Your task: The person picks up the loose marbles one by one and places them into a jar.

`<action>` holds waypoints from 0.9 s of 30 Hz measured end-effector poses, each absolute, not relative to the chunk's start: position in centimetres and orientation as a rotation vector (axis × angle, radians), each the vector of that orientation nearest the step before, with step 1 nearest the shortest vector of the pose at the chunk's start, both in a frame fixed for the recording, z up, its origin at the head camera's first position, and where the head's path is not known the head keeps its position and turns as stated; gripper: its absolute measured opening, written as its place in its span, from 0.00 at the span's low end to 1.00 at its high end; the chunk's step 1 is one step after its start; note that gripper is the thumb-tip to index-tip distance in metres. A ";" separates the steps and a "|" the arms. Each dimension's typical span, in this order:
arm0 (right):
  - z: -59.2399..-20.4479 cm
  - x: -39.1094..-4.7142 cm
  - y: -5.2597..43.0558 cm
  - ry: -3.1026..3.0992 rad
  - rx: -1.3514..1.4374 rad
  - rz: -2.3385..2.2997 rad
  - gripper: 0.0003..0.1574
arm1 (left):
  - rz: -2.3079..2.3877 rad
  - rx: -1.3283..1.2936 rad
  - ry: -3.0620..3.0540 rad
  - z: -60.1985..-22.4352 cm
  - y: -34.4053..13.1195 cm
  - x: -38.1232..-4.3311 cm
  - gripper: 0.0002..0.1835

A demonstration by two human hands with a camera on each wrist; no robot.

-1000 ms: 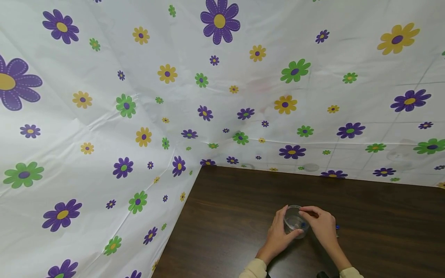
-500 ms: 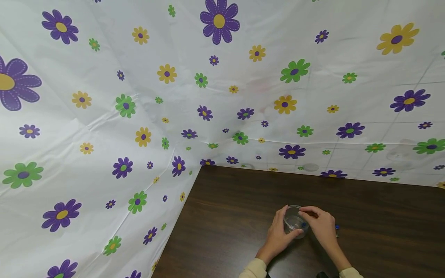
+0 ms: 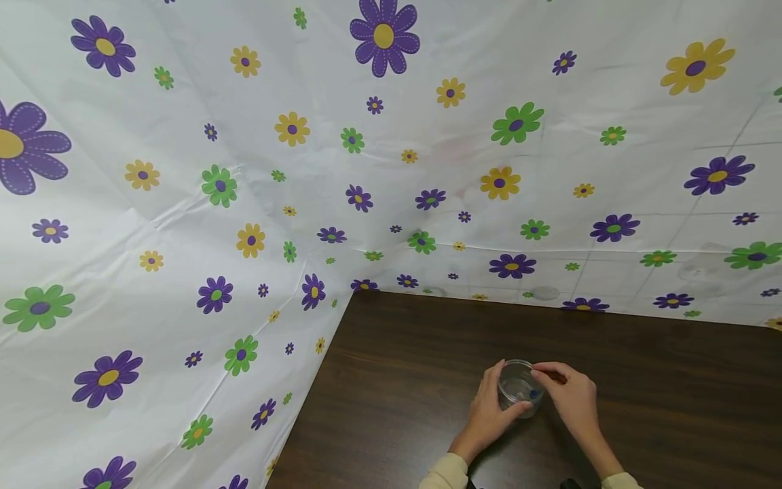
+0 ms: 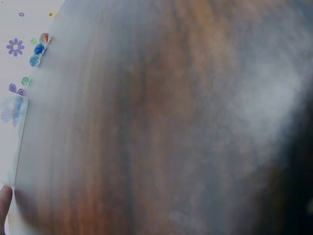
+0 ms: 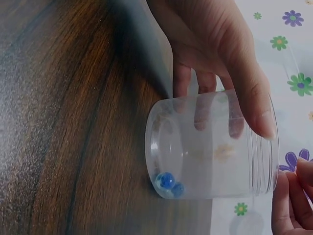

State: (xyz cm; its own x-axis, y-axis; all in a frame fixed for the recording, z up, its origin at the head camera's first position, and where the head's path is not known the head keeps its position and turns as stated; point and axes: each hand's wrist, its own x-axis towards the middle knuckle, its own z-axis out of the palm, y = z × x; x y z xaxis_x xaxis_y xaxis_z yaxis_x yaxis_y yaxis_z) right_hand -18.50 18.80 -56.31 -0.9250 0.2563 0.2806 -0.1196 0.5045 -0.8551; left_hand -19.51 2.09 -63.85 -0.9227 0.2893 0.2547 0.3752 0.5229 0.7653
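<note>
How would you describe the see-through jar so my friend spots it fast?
Start at the dark brown table, then find the left hand. It grips a clear, round jar, ridged near the top. Unlike the blue marbles at its bottom, the jar is colourless.

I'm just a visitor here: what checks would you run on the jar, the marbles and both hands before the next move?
1. Jar steadied: ok; the left hand grips its side.
2. Jar's mouth uncovered: ok; no lid shows on it.
3. Something inside: ok; at least one blue marble lies near the base.
4. All marbles gathered: not ok; the left wrist view shows four loose marbles outside the jar.
5. Right hand at the mouth: ok; its fingertips are by the rim.
6. Right hand holding a marble: cannot tell; none shows between its fingers.
</note>
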 end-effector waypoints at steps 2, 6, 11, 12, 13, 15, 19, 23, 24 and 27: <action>-56.3 -18.5 19.0 -2.378 -0.117 1.391 0.06 | -1.370 -0.585 -2.651 -63.9 2.1 -19.5 0.45; -56.4 -18.4 19.2 -2.378 -0.135 1.376 0.06 | -1.377 -0.586 -2.643 -64.0 2.1 -19.6 0.45; -56.8 -18.4 19.8 -2.373 -0.158 1.382 0.05 | -1.390 -0.580 -2.638 -64.0 2.1 -19.6 0.45; -56.8 -18.4 20.0 -2.372 -0.165 1.381 0.05 | -1.389 -0.580 -2.637 -63.9 2.1 -19.7 0.45; -56.9 -18.4 20.2 -2.372 -0.174 1.378 0.05 | -1.389 -0.581 -2.636 -63.9 2.1 -19.7 0.45; -57.0 -18.3 20.5 -2.377 -0.194 1.366 0.05 | -1.384 -0.583 -2.634 -63.9 2.1 -19.7 0.45; -57.3 -17.9 21.1 -2.390 -0.236 1.359 0.05 | -1.371 -0.585 -2.631 -63.9 2.1 -19.6 0.45; -57.6 -17.6 21.8 -2.396 -0.267 1.361 0.07 | -1.367 -0.588 -2.630 -63.9 2.1 -19.6 0.45; -57.6 -17.5 22.0 -2.396 -0.272 1.360 0.07 | -1.367 -0.588 -2.628 -64.0 2.1 -19.6 0.45; -57.8 -17.3 22.5 -2.404 -0.285 1.339 0.08 | -1.368 -0.590 -2.628 -64.0 2.1 -19.6 0.45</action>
State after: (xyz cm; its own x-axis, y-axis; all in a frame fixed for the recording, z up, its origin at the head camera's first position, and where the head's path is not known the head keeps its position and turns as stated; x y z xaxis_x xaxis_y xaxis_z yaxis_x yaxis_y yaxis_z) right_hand -17.35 22.55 -57.83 -0.9101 0.3499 0.2219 -0.0045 0.5273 -0.8497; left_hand -19.56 2.11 -63.99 -0.9168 0.2838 0.2811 0.3930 0.5156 0.7614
